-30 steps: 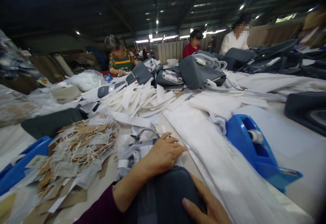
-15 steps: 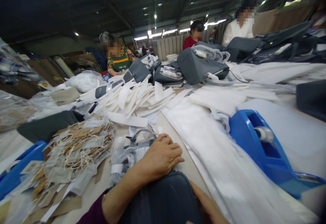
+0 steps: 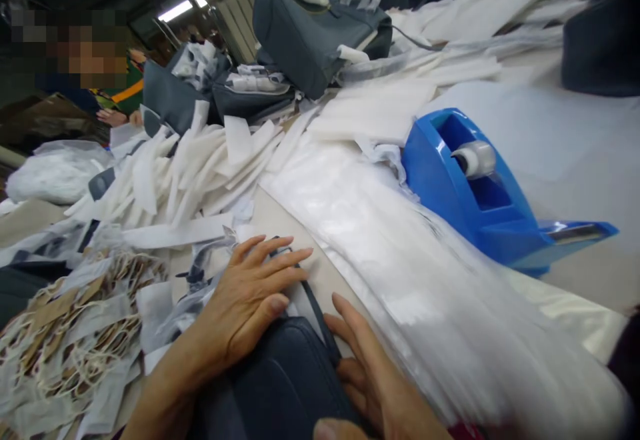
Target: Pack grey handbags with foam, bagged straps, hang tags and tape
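a crowded worktop under strip lights (a co-worker is far off at 10 o'clock): white strips at 11 o'clock, grey bags at 12, a blue tape dispenser at 2, paper tags at 9. at 6 o'clock lies a dark bag. left hand spread flat on its top; right hand open, fingers straight against its right side.
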Demonstrator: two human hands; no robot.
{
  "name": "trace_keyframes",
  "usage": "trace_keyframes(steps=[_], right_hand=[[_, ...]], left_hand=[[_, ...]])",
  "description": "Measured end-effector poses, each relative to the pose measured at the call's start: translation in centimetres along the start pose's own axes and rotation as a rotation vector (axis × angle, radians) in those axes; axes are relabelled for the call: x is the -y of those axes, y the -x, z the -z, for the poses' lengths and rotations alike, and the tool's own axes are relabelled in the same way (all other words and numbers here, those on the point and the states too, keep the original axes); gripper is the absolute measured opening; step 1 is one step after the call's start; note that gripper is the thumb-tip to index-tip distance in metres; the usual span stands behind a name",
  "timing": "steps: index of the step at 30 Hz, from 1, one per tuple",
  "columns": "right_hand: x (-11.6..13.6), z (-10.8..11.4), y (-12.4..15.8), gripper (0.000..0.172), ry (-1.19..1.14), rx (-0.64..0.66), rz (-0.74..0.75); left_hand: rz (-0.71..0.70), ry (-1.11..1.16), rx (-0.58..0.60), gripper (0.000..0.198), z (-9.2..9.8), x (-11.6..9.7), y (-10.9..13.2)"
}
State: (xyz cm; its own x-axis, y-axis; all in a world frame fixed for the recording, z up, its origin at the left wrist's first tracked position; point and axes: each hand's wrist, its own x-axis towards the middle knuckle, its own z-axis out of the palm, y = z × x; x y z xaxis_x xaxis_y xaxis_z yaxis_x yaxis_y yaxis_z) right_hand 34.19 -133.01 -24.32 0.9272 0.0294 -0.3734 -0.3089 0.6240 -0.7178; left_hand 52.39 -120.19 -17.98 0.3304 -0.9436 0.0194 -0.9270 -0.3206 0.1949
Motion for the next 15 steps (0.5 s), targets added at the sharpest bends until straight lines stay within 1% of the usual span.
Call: trace_keyframes(steps=[2,4,7,10,12,15], right_hand=[[0.2,-0.1,-0.4,0.112,-0.061,0.02,-0.011],[0.2,-0.1,-0.7,0.112,-0.092,0.029,-0.002],[-0.3,0.2,-1.0,0.108,-0.006,0.062,0.022],[-0.7,0.4,-1.2,0.105,0.105,0.099,0.037],[-0.7,0.2,-1.2,0.105,0.114,0.099,0.047],[-0.4,-0.3,-1.0,0.104,0.073,0.09,0.068]], left_hand=[[-0.002,0.0,0.04,0.062,0.1,-0.1,0.3],[-0.01,0.017,0.076,0.064,0.3,-0.3,0.5],[-0.043,0.034,0.12,0.061,0.5,-0.7,0.5],[-0.064,0.044,0.132,0.061,0.4,-1.0,0.2],[-0.065,0.074,0.15,0.059,0.5,-1.2,0.0],[-0.026,0.152,0.173,0.054,0.7,-1.5,-0.3]])
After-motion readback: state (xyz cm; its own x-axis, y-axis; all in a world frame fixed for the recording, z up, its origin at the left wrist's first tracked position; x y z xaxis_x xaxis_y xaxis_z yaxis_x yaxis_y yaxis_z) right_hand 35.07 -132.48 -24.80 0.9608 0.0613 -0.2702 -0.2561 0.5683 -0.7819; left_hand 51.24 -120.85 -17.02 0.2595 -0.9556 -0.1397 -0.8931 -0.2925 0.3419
